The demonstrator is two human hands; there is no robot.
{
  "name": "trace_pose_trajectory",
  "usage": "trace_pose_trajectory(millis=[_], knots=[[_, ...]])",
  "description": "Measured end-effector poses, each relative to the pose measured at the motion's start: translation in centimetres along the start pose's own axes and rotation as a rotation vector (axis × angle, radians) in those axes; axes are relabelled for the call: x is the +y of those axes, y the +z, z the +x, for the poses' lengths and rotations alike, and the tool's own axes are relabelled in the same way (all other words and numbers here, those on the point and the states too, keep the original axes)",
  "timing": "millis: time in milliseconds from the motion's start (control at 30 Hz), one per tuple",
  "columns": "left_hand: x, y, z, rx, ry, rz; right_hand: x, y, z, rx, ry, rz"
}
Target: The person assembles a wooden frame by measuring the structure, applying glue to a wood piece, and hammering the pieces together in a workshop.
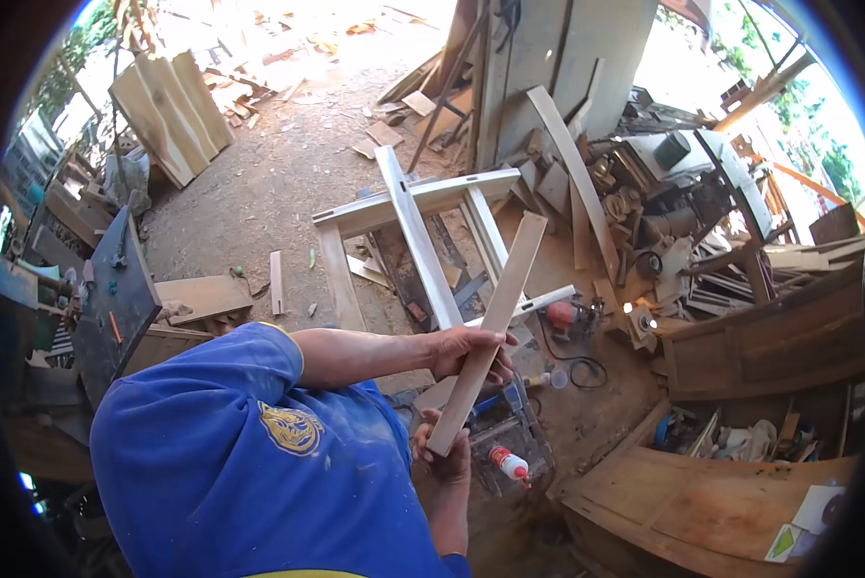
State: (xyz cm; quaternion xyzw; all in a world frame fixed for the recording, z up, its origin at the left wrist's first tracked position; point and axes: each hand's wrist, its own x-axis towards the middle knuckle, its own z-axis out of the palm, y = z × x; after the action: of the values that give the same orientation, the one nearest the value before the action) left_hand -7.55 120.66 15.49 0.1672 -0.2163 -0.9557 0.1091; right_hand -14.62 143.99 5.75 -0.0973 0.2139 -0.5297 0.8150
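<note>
A flat wooden board [490,332] slants up across the middle of the view, its far end raised over a wooden frame. My left hand [473,353] is closed round it near the middle, thumb and fingers on its edges. Lower down, my right hand [442,450] grips the board's near end. Beyond and beneath the board lies the joined wooden frame [423,200], with slots cut in its pale rails. A white bottle with a red cap [509,463] rests just right of my right hand, beside a blue-handled tool [490,405].
A red power tool [562,314] with a dark cord sits right of the frame. Wooden cabinets [702,501] stand at the lower right, and heaped offcuts and machinery [668,207] at the upper right. A dark panel [116,299] leans at left; boards [172,116] stand farther back.
</note>
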Motion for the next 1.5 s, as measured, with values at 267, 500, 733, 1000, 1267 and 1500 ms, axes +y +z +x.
trace_pose_trajectory(millis=[267,500,733,1000,1267,1500], knots=[[10.3,-1.6,-6.9,0.500,0.224,0.294,-6.6,-13.2,-1.7,0.856,1.002,-2.180],[14.0,-2.8,-16.7,0.636,0.226,0.924,-7.6,-18.8,-2.0,0.513,1.884,-1.922],[13.5,-4.3,-22.4,0.671,-0.115,0.869,-6.3,-23.5,-4.9,0.937,1.456,-2.160],[12.7,-6.5,-25.2,0.868,-0.022,0.957,1.1,-30.8,-15.9,0.999,0.652,-0.605],[12.7,-11.3,-27.2,0.764,0.129,0.515,7.3,-18.4,-11.1,0.925,0.050,-0.424],[12.7,-12.6,-27.1,0.172,0.028,0.201,-5.9,2.0,-0.5,0.015,-0.787,-0.255]])
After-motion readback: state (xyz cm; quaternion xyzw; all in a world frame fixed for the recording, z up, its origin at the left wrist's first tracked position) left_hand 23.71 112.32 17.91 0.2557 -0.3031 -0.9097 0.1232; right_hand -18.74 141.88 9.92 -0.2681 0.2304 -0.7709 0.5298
